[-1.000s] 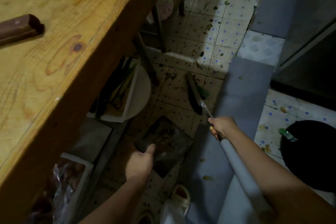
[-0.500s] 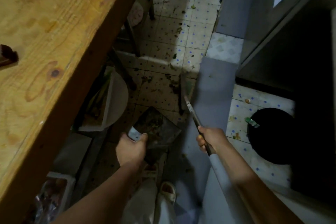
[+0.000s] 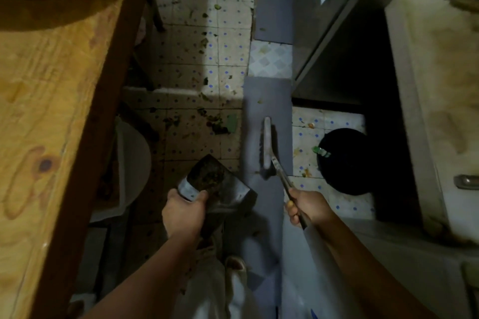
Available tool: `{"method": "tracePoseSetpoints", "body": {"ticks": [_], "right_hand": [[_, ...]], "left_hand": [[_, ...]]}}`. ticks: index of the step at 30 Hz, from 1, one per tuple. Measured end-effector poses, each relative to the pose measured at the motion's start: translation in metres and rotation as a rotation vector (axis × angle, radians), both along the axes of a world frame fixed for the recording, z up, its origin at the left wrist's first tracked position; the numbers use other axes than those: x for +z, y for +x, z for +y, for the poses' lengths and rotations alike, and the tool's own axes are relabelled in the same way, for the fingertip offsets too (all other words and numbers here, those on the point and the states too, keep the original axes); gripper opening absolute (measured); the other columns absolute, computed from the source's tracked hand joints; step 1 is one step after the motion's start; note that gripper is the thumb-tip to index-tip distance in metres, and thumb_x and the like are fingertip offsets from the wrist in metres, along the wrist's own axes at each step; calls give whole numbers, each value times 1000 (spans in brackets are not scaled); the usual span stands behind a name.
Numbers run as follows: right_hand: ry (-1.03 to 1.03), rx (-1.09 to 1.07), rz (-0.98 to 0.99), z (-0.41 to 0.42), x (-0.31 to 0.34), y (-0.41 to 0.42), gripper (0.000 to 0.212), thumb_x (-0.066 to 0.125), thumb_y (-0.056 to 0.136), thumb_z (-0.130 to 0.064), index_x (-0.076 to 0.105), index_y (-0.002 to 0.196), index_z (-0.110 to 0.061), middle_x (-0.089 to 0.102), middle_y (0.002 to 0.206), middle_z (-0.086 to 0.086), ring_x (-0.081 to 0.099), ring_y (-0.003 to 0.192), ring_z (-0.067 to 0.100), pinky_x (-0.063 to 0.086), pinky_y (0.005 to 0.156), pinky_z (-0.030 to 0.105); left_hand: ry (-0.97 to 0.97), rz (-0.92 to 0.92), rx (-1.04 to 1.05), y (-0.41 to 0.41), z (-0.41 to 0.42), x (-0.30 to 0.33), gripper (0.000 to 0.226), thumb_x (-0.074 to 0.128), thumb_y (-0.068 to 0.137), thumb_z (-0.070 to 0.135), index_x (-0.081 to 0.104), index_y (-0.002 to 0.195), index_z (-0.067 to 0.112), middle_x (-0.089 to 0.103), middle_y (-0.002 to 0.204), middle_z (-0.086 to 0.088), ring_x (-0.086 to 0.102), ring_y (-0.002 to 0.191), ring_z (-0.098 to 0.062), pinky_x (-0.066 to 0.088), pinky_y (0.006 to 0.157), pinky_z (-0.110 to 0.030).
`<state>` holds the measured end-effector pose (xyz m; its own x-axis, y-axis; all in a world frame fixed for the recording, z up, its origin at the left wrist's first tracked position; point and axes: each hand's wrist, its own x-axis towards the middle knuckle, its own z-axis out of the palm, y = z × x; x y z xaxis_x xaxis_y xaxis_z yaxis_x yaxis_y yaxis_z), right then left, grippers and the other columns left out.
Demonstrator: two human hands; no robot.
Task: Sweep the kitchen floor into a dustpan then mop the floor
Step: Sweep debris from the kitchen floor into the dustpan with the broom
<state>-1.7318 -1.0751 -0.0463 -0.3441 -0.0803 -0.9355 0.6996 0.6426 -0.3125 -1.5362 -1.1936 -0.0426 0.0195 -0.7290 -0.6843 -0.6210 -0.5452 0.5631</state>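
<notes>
My left hand grips the near edge of a dark dustpan, lifted off the floor and holding brownish-green scraps. My right hand is closed around the thin handle of a broom, whose pale head lies over the grey floor mat. Scattered vegetable scraps lie on the dotted white floor tiles ahead of the dustpan.
A wooden table fills the left side, its legs and a white bucket underneath. A black round bin stands on the right by a counter. My feet in slippers are below.
The dustpan has come up off the floor in my left hand. The broom head has swung right from the dirty tiles onto the grey mat. The view has shifted forward and right.
</notes>
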Motion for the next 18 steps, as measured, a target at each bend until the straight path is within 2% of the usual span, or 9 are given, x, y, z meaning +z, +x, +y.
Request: {"method": "tracePoseSetpoints", "body": {"ticks": [7, 11, 13, 14, 16, 18], "right_hand": [[41, -87, -2, 16, -3, 8, 30, 38, 100, -19, 43, 71, -11, 40, 54, 3, 38, 26, 9, 31, 30, 12], [101, -79, -9, 16, -20, 26, 36, 33, 100, -9, 38, 65, -7, 41, 43, 8, 38, 20, 11, 28, 29, 11], [137, -11, -31, 16, -25, 42, 35, 33, 99, -9, 39, 65, -7, 44, 41, 6, 41, 25, 13, 31, 33, 11], [153, 12, -31, 16, -26, 51, 34, 35, 98, -7, 40, 64, -8, 45, 47, 6, 43, 29, 12, 33, 35, 12], [186, 72, -23, 15, -27, 67, 36, 36, 98, -6, 40, 63, -8, 43, 58, 7, 45, 36, 12, 34, 31, 13], [232, 110, -66, 11, -27, 82, 39, 34, 101, -10, 39, 63, -6, 39, 61, 8, 40, 47, 16, 30, 26, 14]], "left_hand": [[-1, -30, -79, -7, -10, 3, 36, 66, 86, 29, 51, 112, 10, 59, 102, -10, 60, 93, -28, 51, 80, -38], [-46, -96, -82, -6, -10, 1, 34, 66, 85, 31, 51, 106, 10, 58, 96, -8, 58, 87, -26, 48, 74, -33], [-67, -101, -72, -2, -10, -2, 32, 66, 84, 32, 50, 104, 12, 57, 95, -6, 59, 88, -26, 49, 75, -35], [-71, -100, -64, 1, -10, -2, 32, 66, 84, 32, 50, 105, 13, 58, 96, -7, 60, 90, -27, 51, 78, -37], [-79, -100, -31, 6, -10, -2, 36, 66, 85, 32, 51, 110, 11, 59, 101, -9, 59, 94, -27, 50, 82, -39], [-81, -104, 29, 11, -9, 0, 41, 65, 86, 32, 52, 117, 7, 60, 107, -11, 58, 96, -26, 47, 83, -37]]}}
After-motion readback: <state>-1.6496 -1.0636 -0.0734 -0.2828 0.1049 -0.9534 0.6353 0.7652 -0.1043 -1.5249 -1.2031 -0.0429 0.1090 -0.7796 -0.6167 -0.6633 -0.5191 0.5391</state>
